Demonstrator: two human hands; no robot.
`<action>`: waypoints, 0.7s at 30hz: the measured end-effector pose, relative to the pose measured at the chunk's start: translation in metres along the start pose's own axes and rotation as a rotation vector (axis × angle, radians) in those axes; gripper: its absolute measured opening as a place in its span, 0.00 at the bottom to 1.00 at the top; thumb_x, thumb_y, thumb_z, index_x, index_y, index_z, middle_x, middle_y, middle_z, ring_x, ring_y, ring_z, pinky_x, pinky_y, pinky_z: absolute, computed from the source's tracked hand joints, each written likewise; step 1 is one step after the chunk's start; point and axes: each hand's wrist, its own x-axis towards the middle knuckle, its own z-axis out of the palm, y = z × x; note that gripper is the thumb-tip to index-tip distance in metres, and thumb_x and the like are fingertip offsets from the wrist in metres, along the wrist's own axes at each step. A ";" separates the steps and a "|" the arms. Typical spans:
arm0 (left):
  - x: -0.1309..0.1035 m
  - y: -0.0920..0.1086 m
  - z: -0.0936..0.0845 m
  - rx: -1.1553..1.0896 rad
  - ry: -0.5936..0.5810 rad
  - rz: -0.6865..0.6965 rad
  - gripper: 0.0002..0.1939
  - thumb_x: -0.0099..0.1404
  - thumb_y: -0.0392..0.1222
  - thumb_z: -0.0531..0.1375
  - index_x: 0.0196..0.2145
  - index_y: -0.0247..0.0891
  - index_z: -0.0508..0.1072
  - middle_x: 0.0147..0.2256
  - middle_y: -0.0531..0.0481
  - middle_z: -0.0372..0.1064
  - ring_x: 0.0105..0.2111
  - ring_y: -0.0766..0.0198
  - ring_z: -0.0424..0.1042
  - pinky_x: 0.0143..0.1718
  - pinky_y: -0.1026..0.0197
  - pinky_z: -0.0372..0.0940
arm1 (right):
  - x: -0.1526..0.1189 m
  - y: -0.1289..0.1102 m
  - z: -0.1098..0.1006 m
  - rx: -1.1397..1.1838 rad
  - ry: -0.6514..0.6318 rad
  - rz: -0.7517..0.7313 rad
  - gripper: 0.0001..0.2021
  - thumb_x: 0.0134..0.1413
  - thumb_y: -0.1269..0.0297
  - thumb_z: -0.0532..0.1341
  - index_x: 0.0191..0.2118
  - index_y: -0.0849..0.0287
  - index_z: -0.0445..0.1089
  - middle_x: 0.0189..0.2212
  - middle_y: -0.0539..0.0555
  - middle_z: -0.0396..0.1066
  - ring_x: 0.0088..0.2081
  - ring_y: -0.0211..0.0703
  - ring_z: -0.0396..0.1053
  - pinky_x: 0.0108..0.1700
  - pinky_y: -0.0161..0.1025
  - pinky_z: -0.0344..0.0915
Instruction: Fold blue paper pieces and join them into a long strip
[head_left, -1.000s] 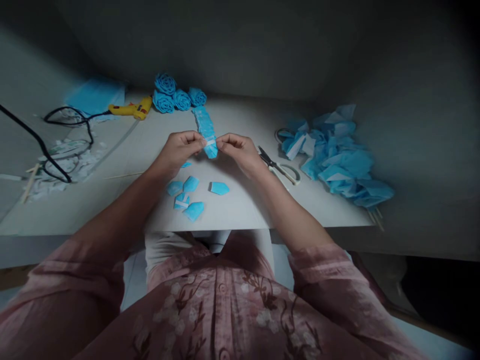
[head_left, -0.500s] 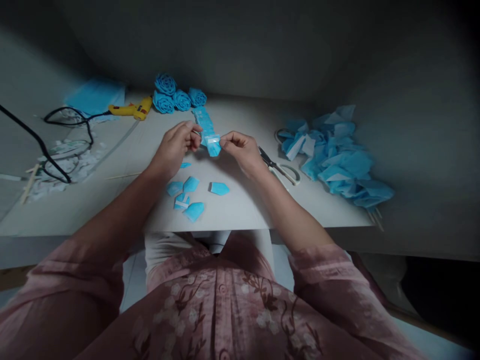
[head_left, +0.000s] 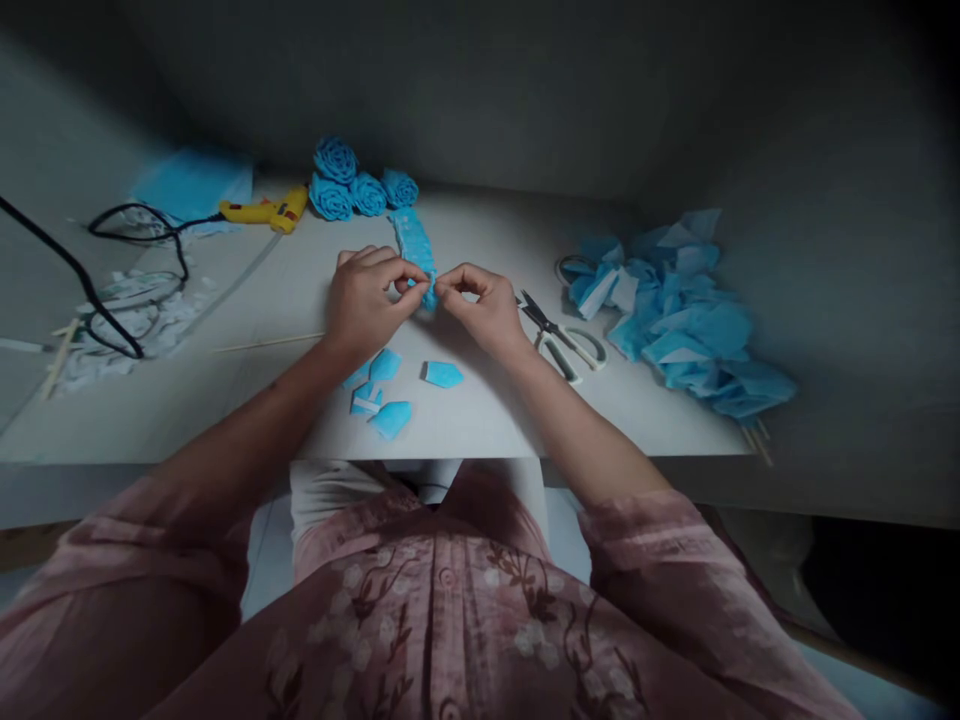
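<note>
Blue, thin, cloth-like little piece (head_left: 430,300) sits at the near end of a long, crinkly blue strip (head_left: 411,238). The left hand (head_left: 369,300) came back, so now it and the right hand (head_left: 486,308) both pinch the piece, fingertips nearly together (it looks squashed).

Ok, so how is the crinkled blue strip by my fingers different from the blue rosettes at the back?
The blue strip is long and narrow; each of the blue rosettes is round, with coiled folds. The strip's near end sits at the pinched fingertips of your left hand and right hand; the rosettes lie untouched. There is one strip but four rosettes. Both are bright blue.
</note>
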 end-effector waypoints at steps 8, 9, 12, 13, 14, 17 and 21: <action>0.001 -0.002 -0.001 0.015 -0.067 -0.008 0.05 0.69 0.39 0.67 0.37 0.46 0.85 0.32 0.50 0.77 0.41 0.51 0.77 0.53 0.45 0.64 | 0.000 -0.003 0.000 -0.059 -0.016 -0.031 0.06 0.60 0.63 0.64 0.31 0.56 0.73 0.32 0.50 0.77 0.38 0.42 0.71 0.47 0.41 0.69; 0.001 -0.002 -0.001 0.010 -0.071 -0.005 0.05 0.69 0.39 0.67 0.37 0.46 0.85 0.32 0.51 0.77 0.41 0.52 0.77 0.53 0.45 0.64 | 0.000 -0.003 0.000 -0.065 -0.017 -0.034 0.06 0.59 0.64 0.63 0.31 0.56 0.73 0.32 0.50 0.77 0.38 0.42 0.71 0.47 0.41 0.68; 0.001 -0.005 0.000 -0.011 -0.089 -0.001 0.06 0.70 0.38 0.65 0.37 0.46 0.84 0.32 0.52 0.76 0.40 0.53 0.76 0.54 0.46 0.64 | 0.000 -0.002 0.000 -0.068 -0.016 -0.051 0.05 0.58 0.66 0.62 0.31 0.56 0.72 0.31 0.49 0.76 0.37 0.42 0.70 0.46 0.40 0.68; 0.001 -0.006 0.000 -0.018 -0.093 -0.003 0.06 0.70 0.38 0.65 0.37 0.46 0.83 0.31 0.52 0.76 0.40 0.54 0.76 0.54 0.46 0.64 | 0.000 -0.002 0.000 -0.064 -0.013 -0.059 0.05 0.58 0.66 0.62 0.31 0.56 0.72 0.30 0.49 0.76 0.37 0.42 0.70 0.46 0.40 0.68; 0.001 -0.007 0.000 -0.026 -0.097 -0.003 0.06 0.70 0.38 0.65 0.37 0.46 0.83 0.31 0.52 0.75 0.40 0.54 0.75 0.54 0.47 0.64 | 0.000 -0.002 0.000 -0.060 -0.011 -0.065 0.05 0.58 0.66 0.62 0.31 0.56 0.72 0.30 0.49 0.75 0.37 0.42 0.70 0.45 0.40 0.67; 0.002 -0.009 0.000 -0.043 -0.111 0.001 0.06 0.70 0.38 0.65 0.36 0.46 0.82 0.30 0.52 0.75 0.39 0.56 0.74 0.53 0.48 0.65 | 0.000 -0.002 0.000 -0.061 -0.016 -0.068 0.05 0.58 0.66 0.62 0.31 0.56 0.72 0.31 0.50 0.76 0.37 0.42 0.70 0.46 0.40 0.67; 0.002 -0.010 0.000 -0.051 -0.098 0.012 0.06 0.69 0.37 0.64 0.35 0.45 0.81 0.30 0.53 0.75 0.37 0.56 0.74 0.51 0.49 0.65 | 0.000 -0.001 0.000 -0.059 -0.032 -0.066 0.05 0.58 0.66 0.62 0.31 0.55 0.72 0.32 0.50 0.76 0.37 0.41 0.70 0.47 0.40 0.68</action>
